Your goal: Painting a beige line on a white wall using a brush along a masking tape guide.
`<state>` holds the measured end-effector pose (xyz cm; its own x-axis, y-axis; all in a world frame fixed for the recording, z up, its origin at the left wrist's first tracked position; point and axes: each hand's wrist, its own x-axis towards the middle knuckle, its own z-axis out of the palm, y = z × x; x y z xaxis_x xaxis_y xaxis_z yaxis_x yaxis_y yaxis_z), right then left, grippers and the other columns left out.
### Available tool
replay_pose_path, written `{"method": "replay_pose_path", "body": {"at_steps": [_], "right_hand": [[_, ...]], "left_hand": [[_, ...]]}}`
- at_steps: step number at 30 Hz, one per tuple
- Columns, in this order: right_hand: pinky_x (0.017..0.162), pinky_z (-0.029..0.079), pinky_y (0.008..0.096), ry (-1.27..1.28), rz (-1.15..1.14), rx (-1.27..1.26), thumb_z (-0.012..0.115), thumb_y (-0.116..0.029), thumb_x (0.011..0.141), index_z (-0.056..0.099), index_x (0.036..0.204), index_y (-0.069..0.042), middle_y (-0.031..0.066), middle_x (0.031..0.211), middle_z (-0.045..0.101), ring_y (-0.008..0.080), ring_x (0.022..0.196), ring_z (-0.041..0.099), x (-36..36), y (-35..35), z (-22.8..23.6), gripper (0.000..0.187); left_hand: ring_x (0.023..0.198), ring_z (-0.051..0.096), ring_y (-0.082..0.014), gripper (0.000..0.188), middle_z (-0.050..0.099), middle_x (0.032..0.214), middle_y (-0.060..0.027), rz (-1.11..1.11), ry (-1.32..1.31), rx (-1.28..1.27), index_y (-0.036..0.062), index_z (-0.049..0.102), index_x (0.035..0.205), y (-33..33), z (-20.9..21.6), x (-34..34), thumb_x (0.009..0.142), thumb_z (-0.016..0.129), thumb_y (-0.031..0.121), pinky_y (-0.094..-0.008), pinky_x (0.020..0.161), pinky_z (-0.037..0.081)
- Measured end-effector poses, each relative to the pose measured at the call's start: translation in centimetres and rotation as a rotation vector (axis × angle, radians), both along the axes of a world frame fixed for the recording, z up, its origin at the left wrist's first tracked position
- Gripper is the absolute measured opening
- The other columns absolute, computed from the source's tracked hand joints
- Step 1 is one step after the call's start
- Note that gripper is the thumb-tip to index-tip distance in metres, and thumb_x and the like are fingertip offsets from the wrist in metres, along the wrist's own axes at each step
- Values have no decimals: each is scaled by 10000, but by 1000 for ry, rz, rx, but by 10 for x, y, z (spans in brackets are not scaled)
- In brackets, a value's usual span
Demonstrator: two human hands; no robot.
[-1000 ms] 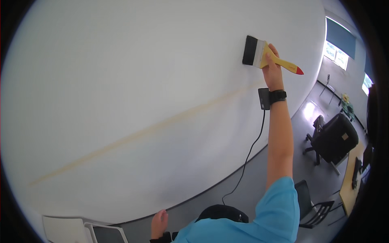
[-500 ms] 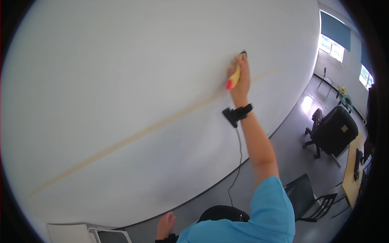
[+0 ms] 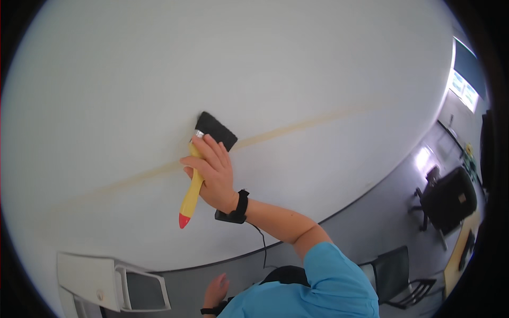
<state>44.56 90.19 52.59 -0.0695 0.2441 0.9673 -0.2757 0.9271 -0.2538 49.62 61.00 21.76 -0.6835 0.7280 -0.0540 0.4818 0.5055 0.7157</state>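
A flat paintbrush [image 3: 191, 200] with a yellow handle, a red handle end and wide black bristles is in the grip of my right hand [image 3: 213, 175]. Its bristles lie against or very near the white wall [image 3: 132, 95], over a long tan stripe [image 3: 297, 128] that runs across it. The handle points down and slightly left, with my fingers around its upper part near the metal band. Low in the view, my left hand [image 3: 216, 289] hangs beside my body, away from the wall, its fingers loosely bent with nothing visible in them.
A black strap with a small device [image 3: 233, 211] sits on my right wrist, and its cable [image 3: 264, 249] hangs down. A white cabinet-like piece [image 3: 90, 275] stands lower left. To the right are a dark chair [image 3: 392, 270], a black office chair [image 3: 450, 199] and a desk [image 3: 460, 246].
My right hand has swept the paintbrush left and down along the stripe, and its wide bristles now show. The view has shifted, bringing more of the white piece at lower left into sight.
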Motion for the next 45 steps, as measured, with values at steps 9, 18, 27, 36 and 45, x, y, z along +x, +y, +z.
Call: {"method": "replay_pose_path", "body": {"at_steps": [9,18,27,36,45], "right_hand": [[1055,332,466,-70,487,97,651,-75,842,616,1030,-123,105,1362,506,328,1306,428,-42,-93,45,197],[1020,382,330,-126,1068,-156,560,-54,926,602,1071,-61,149,1412,448,257,1246,480,-77,-76,84,151],[1084,310,375,121,675,-85,565,-80,932,580,1025,-41,180,1404,455,281,1309,418,26,38,108,101],[980,433,337,273,-115,67,521,-33,932,589,991,-9,200,1386,462,273,1260,477,60,69,139,93],[1054,319,482,165,-119,237,611,34,784,608,909,-99,112,1327,544,361,1290,435,-57,-57,142,182]], "left_hand": [[1061,596,-355,386,632,1146,-184,106,-143,11,38,584,1186,-22,1,16,888,585,283,-411,888,484],[1071,589,-355,408,623,1157,-194,138,-166,-1,15,577,1189,-51,-18,13,888,592,291,-410,898,475],[1085,589,-339,444,611,1192,-192,50,-90,-135,7,562,1220,-45,-38,-5,914,562,328,-405,914,473],[1129,548,-363,469,596,1213,-183,-91,-57,-77,37,551,1234,-19,-29,-16,920,523,384,-438,946,451],[1105,554,-380,441,606,1187,-193,-33,-59,-196,43,571,1207,-65,-10,-11,911,546,369,-447,930,453]]}}
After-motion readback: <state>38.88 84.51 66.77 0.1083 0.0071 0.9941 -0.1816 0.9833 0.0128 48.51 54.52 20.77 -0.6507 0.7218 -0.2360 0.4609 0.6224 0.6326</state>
